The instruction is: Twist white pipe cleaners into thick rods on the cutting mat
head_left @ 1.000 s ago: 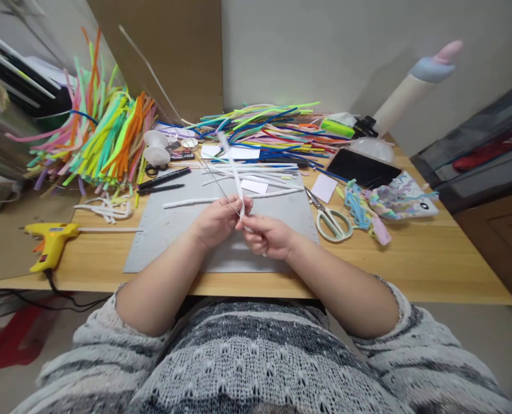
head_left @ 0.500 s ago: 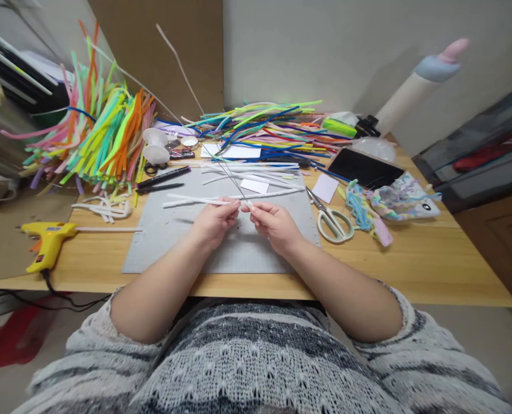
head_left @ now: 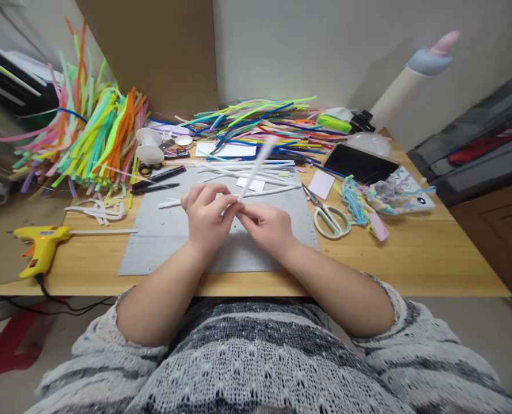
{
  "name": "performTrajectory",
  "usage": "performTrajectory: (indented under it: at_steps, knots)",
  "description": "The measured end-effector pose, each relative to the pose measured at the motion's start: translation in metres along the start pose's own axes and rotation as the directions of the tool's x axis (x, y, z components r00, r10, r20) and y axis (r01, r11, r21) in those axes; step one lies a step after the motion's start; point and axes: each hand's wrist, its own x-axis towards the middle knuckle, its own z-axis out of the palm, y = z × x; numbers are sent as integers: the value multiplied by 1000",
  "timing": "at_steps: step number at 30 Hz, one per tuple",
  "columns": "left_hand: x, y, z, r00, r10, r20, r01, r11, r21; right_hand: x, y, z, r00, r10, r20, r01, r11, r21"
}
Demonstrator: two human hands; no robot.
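Note:
My left hand (head_left: 208,215) and my right hand (head_left: 267,227) meet over the grey cutting mat (head_left: 152,241), fingertips pinched together. Between them they grip a white pipe cleaner (head_left: 255,172), which stands up from the fingertips and leans away to the right, its upper end smeared by motion. The part inside the fingers is hidden. Several other white pipe cleaners (head_left: 277,165) lie on the mat beyond my hands. One of them (head_left: 277,191) runs crosswise just behind the fingers. A small white card (head_left: 251,184) lies there too.
Scissors (head_left: 331,220) lie right of the mat, near a dark-screened phone (head_left: 362,163). On the left are a yellow glue gun (head_left: 44,244) with a trailing cord, black pens (head_left: 159,178) and bent white pieces (head_left: 96,210). Colourful pipe cleaners (head_left: 256,123) line the back.
The pipe cleaner now stands upright from the fingertips; earlier, long thin strands stretched up and back from them. My left hand has turned back-up and closed in against the right. The view has shifted slightly.

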Motion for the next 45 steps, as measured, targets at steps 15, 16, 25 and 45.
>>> performTrajectory:
  at_steps: [15,16,25,45]
  knots:
    - [2,6,6,597,-355,719,761,-31,-648,10,5,0,832,119,541,-533,440,723]
    - [4,6,7,551,-276,787,790,-130,-599,9,5,0,809,83,582,-559,416,718]
    - [-3,0,11,474,-403,783,807,-156,-569,14,6,4,900,265,346,-424,350,835]
    - [-1,-3,-5,982,189,-8,-189,982,-22,0,0,3,999,21,29,-20,999,-30]
